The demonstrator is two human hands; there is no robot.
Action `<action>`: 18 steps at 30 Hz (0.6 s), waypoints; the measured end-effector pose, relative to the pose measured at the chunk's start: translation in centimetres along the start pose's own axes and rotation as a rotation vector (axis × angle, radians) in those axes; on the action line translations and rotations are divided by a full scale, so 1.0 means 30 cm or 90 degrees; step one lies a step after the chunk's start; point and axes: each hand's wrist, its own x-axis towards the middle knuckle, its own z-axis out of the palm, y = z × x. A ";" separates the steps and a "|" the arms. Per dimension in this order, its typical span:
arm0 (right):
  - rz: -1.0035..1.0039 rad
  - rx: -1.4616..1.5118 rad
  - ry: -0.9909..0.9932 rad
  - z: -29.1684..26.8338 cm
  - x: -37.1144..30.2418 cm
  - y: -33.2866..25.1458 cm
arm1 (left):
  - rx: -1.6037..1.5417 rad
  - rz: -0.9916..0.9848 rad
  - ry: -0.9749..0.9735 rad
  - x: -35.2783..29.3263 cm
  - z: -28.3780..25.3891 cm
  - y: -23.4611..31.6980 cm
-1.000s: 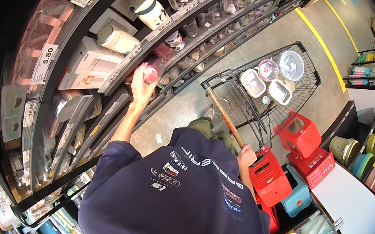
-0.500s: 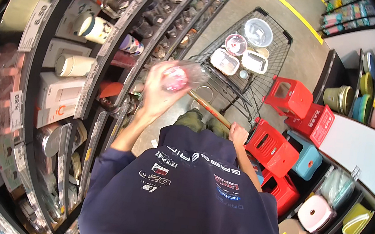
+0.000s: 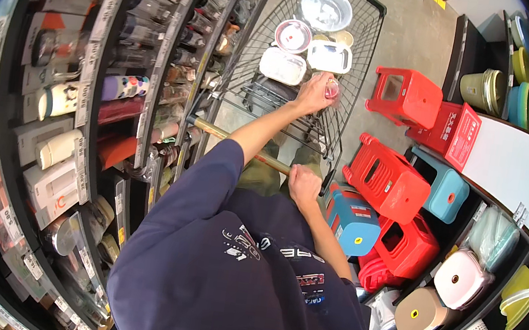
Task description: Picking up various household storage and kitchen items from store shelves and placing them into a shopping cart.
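Reaching over the shopping cart (image 3: 362, 61), my left hand (image 3: 312, 95) is closed around a clear glass or plastic jar with a pinkish-red top (image 3: 332, 89); its exact kind is hard to make out. Just beyond my fingers lies a white rectangular container (image 3: 329, 57). Another white container with a clear cover (image 3: 283, 66) is to its left, and a round container with a red rim (image 3: 293, 36) sits behind that. A large translucent basin (image 3: 326, 9) occupies the cart's far end. My right hand (image 3: 304, 185) grips the cart's handle (image 3: 215, 131).
Shelves of cups and bottles (image 3: 89, 98) run along my left. On the right stand red stools (image 3: 386, 181) and a blue stool (image 3: 353, 223), close beside the cart. Beyond them are shelves with lidded bins (image 3: 456, 284) and a white panel (image 3: 510, 174).
My left hand has carried the jar from beside the left shelves rightward and forward over the cart. The view has turned left, and my right hand stays on the handle.
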 end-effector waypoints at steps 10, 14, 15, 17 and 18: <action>-0.016 0.047 -0.073 -0.008 0.019 -0.007 | 0.071 -0.043 -0.042 0.083 0.316 -0.320; -0.018 0.031 -0.047 0.003 0.005 0.011 | 0.058 0.045 -0.094 0.094 0.430 -0.386; -0.009 0.014 -0.066 -0.006 0.009 0.016 | 0.013 0.009 -0.078 0.098 0.471 -0.387; -0.057 0.041 -0.067 0.013 0.004 0.018 | 0.002 -0.038 -0.073 0.073 0.483 -0.431; -0.056 0.049 -0.060 0.022 -0.006 0.030 | 0.021 -0.031 -0.106 0.075 0.506 -0.433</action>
